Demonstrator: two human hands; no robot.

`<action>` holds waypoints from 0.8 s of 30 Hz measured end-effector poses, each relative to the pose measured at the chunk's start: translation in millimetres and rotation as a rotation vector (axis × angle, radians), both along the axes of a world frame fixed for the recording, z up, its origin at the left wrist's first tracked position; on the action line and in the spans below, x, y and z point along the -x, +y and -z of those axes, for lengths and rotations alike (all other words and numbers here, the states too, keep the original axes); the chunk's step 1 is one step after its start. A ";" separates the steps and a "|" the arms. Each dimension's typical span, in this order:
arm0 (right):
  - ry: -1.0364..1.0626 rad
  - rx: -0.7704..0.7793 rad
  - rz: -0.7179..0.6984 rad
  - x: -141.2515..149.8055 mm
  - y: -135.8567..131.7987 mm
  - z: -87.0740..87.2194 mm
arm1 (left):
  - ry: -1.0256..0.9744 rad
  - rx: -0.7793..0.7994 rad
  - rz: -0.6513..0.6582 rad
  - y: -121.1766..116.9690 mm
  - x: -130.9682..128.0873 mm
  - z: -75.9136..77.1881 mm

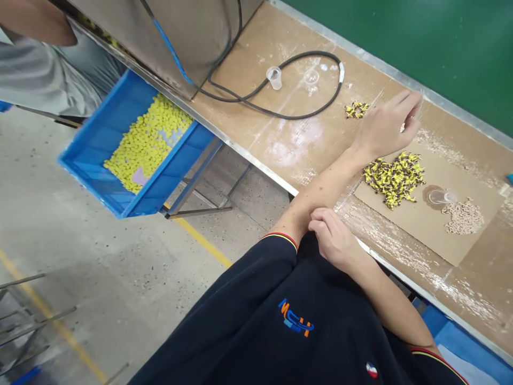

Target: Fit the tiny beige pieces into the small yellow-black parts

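My left hand (387, 125) is over the bench with its fingers curled in. A tiny pale bit shows at its fingers, but I cannot make out what it holds. Below it lies a heap of small yellow-and-dark-brown pieces (395, 179), and a smaller cluster of similar pieces (356, 109) is on its left. My right hand (334, 235) is close to my body, fingers bent against my left forearm near the elbow. A heap of small beige pieces (465, 216) and a clear plastic cup (441, 197) lying on its side share the cardboard sheet (441, 243).
A black cable (292, 116) loops over the bench (240, 123) around a clear cup (274, 77) and a clear lid (311, 78). Left of the bench, a blue bin (90, 144) holds yellow pieces (148, 141). Another person (52, 75) sits at the upper left.
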State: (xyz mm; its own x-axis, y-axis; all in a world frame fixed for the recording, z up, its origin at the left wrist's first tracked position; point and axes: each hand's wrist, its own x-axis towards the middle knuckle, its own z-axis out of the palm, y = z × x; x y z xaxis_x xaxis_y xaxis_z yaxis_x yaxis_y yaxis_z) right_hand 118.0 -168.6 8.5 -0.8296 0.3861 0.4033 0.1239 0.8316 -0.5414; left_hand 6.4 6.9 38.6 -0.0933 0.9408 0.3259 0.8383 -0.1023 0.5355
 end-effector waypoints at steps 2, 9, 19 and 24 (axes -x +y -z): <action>0.019 0.020 0.026 -1.7 5.1 -0.3 | 0.046 0.037 0.015 0.5 -1.8 0.3; -0.058 -0.157 0.201 0.9 14.6 2.9 | 0.045 0.028 0.046 2.1 -4.7 6.4; -0.002 -0.243 0.105 -2.8 12.7 -3.0 | -0.002 -0.046 0.107 4.0 -9.4 21.2; -0.072 -0.395 0.219 1.8 16.7 -5.1 | 0.013 -0.002 0.116 3.3 -9.8 20.0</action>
State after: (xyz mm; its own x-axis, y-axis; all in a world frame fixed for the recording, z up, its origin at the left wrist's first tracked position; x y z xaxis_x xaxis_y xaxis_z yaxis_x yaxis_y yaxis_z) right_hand 116.2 -151.9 13.5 -0.7772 0.3837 0.4987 0.3454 0.9226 -0.1716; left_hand 16.2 10.2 18.6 0.0208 0.9443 0.3283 0.8278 -0.2004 0.5240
